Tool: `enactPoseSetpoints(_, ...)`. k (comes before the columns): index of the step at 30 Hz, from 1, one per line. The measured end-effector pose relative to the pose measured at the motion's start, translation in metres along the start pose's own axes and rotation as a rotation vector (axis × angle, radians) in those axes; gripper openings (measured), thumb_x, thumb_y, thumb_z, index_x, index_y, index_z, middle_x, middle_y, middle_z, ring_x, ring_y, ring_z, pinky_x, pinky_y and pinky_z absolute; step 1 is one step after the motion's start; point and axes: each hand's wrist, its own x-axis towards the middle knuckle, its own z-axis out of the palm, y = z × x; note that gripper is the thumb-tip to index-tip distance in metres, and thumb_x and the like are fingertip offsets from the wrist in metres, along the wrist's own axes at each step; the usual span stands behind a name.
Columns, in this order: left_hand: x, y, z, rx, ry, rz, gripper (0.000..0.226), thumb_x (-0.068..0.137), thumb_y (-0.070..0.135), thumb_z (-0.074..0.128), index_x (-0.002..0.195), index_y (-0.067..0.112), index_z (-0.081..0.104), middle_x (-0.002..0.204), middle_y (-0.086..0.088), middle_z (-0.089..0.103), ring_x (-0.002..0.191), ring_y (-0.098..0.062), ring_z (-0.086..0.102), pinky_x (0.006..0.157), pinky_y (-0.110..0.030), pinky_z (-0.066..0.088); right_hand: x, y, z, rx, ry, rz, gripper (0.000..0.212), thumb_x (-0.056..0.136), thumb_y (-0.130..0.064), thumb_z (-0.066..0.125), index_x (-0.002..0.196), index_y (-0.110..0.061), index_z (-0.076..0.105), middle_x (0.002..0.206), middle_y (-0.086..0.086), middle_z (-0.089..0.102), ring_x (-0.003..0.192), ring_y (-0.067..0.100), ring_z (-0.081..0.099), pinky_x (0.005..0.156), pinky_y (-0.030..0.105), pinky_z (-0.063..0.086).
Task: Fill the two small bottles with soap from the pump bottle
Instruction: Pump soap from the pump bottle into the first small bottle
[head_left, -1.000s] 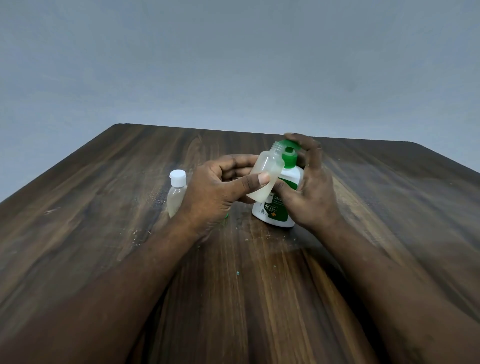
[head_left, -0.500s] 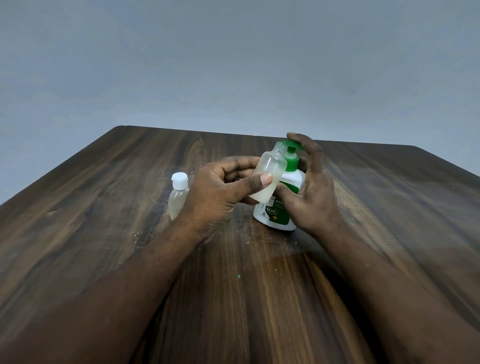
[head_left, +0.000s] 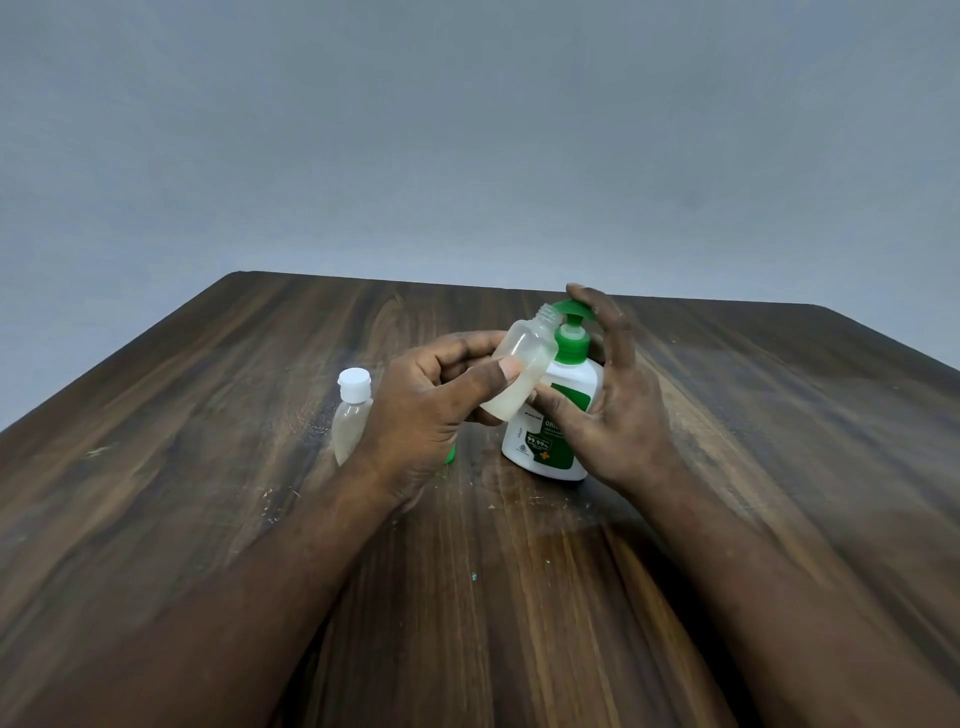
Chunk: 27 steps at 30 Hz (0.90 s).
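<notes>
Gripping the uncapped translucent plastic bottle (head_left: 519, 374) between thumb and curled fingers, the left hand (head_left: 421, 415) tilts its open neck to the green spout of the white pump bottle (head_left: 574, 376), upright on the dark wooden desk (head_left: 260, 467). The right hand (head_left: 623, 415) wraps its fingers round that pump bottle, forefinger atop the pump. A white-capped small bottle (head_left: 350, 415) stands just beside the left hand

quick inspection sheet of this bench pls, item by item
surface: dark wooden table, scuffed, pale specks
job's things: pump bottle upright; open small bottle tilted, mouth at the nozzle, part filled; capped small bottle upright
clutter: green piece half hidden behind left hand
grippers: left hand grips open small bottle; right hand holds pump bottle, finger on pump head
cables: nothing seen
surroundings: plain grey wall
</notes>
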Motion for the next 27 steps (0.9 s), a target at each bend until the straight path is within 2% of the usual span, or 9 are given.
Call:
enactPoseSetpoints(3,0.0011,-0.0005,-0.0008,0.014,0.016,0.014,0.045,0.083,0.029,0.072,0.123,0.008,0.073,0.102,-0.005,0.081,0.088,-0.014,0.076,0.066,-0.024,0.057,-0.0003,-0.0011,-0.0003,-0.007,-0.001,-0.003,0.088,0.086,-0.035,0.088,0.157,-0.032,0.036,0.13,-0.014,0.067,0.115,0.006,0.069,0.092,0.031,0.06)
enactPoseSetpoints(8,0.0021,-0.0019,-0.0017,0.027,0.019,0.015,0.045,0.082,0.033,0.072,0.122,0.011,0.074,0.104,-0.007,0.081,0.09,-0.018,0.077,0.065,-0.025,0.057,-0.0004,-0.0016,-0.002,0.002,0.001,0.004,0.088,0.086,-0.031,0.089,0.156,-0.035,0.036,0.131,-0.017,0.066,0.115,0.009,0.069,0.092,0.04,0.061)
enactPoseSetpoints(14,0.003,-0.0029,-0.0019,-0.043,0.023,-0.012,0.039,0.087,0.029,0.079,0.119,0.008,0.075,0.101,-0.01,0.08,0.08,-0.014,0.073,0.06,-0.024,0.055,0.0016,-0.0021,0.0005,0.022,0.012,0.003,0.082,0.086,-0.031,0.088,0.152,-0.036,0.039,0.128,-0.022,0.064,0.111,0.009,0.07,0.088,0.041,0.062)
enactPoseSetpoints(19,0.0033,-0.0054,-0.0051,-0.049,0.04,-0.038,0.039,0.086,0.032,0.072,0.119,0.011,0.077,0.101,-0.011,0.079,0.08,-0.018,0.072,0.059,-0.025,0.054,0.0014,-0.001,0.001,0.044,0.021,-0.01,0.075,0.086,-0.028,0.086,0.146,-0.036,0.042,0.126,-0.019,0.067,0.112,0.009,0.071,0.088,0.041,0.061)
enactPoseSetpoints(24,0.0037,-0.0043,-0.0045,-0.072,0.023,-0.031,0.037,0.085,0.032,0.073,0.117,0.013,0.077,0.101,-0.011,0.08,0.08,-0.019,0.072,0.059,-0.025,0.055,0.0003,0.0011,-0.0004,-0.002,-0.002,-0.008,0.086,0.086,-0.028,0.088,0.154,-0.033,0.036,0.129,-0.014,0.066,0.113,0.01,0.07,0.089,0.043,0.062)
enactPoseSetpoints(27,0.0039,-0.0036,-0.005,-0.08,0.026,-0.03,0.035,0.087,0.031,0.072,0.117,0.013,0.077,0.1,-0.011,0.079,0.079,-0.019,0.071,0.059,-0.025,0.054,0.0005,0.0006,-0.0001,0.002,0.003,-0.006,0.088,0.086,-0.026,0.089,0.155,-0.034,0.036,0.13,-0.019,0.064,0.114,0.01,0.07,0.09,0.044,0.061)
